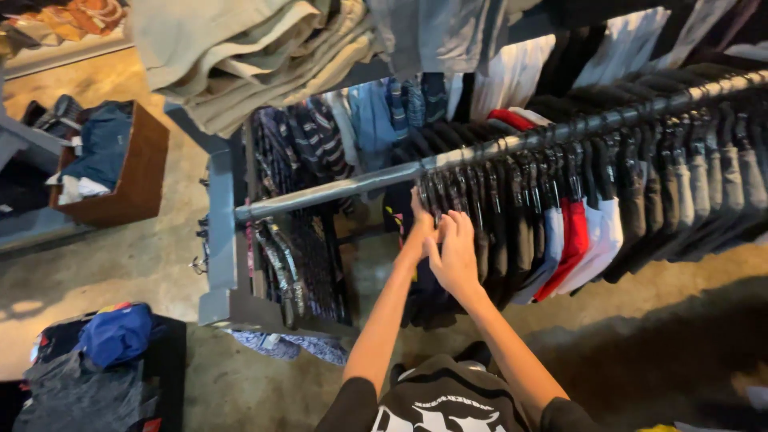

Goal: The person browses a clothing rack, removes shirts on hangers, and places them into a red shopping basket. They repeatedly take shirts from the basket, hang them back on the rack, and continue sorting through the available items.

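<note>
Both hands are raised to the dark hanging shirts (448, 240) at the rail's (336, 188) near end. Left hand (422, 218) is pinched on a hanger; right hand (456, 252) is spread loosely against fabric, grip unclear. Red and white shirts (576, 232) hang further right.
</note>
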